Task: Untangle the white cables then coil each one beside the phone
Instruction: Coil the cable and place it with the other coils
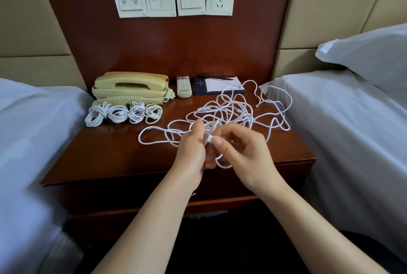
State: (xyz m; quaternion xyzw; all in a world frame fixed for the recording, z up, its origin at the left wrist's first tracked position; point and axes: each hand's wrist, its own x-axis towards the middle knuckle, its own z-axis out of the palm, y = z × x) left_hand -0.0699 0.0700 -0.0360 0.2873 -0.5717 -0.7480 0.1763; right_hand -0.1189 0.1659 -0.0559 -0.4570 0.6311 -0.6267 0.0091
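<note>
Nightstand [110, 152]: loose tangle [237, 106] sprawls centre to right edge, phone [130, 85] at back-left corner with four finished coils [123, 114] just in front; left hand [191, 148] curls round a started loop, right hand [244, 152] pinches its plug [210, 139], so I'd feed slack slowly, keep loops even, never yank knots tight.

free: bare table [105, 152] left of centre, below coils [123, 114]; gap between coils and tangle [231, 108] | blocked: phone [130, 86], remote [183, 86], notepad [220, 85] along back; tangle spreads centre to right edge | sides: left bed [26, 141], right bed [352, 130]
</note>
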